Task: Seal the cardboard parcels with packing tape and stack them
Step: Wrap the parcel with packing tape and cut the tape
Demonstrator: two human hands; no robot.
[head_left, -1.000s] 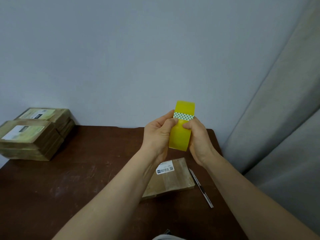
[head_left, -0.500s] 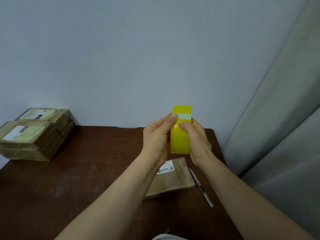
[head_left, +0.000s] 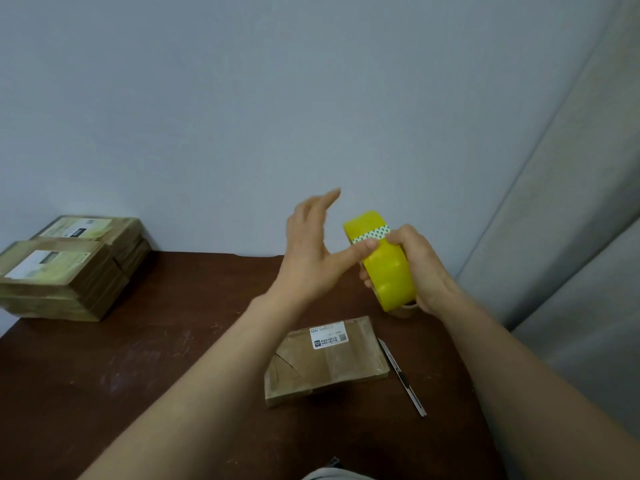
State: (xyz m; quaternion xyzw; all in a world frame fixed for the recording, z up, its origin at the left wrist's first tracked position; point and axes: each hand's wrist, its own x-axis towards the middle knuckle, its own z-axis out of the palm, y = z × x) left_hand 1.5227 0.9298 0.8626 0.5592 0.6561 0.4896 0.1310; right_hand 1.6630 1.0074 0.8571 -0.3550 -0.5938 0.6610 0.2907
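Observation:
My right hand (head_left: 420, 268) grips a yellow roll of packing tape (head_left: 384, 261) held up above the table, a patterned white-green strip across its top. My left hand (head_left: 311, 254) is beside the roll with fingers spread and straight; its thumb tip touches the roll near the strip. Below the hands a flat cardboard parcel (head_left: 325, 362) with a white label lies on the dark brown table (head_left: 138, 375).
Two stacks of flat cardboard parcels (head_left: 65, 268) stand at the table's back left, against the wall. A slim utility knife (head_left: 401, 375) lies just right of the parcel. A grey curtain (head_left: 571, 237) hangs at the right, past the table's edge.
My left hand has let go of the roll and opened, fingers spreading up and to the left. The roll, in my right hand, has tilted and moved slightly right.

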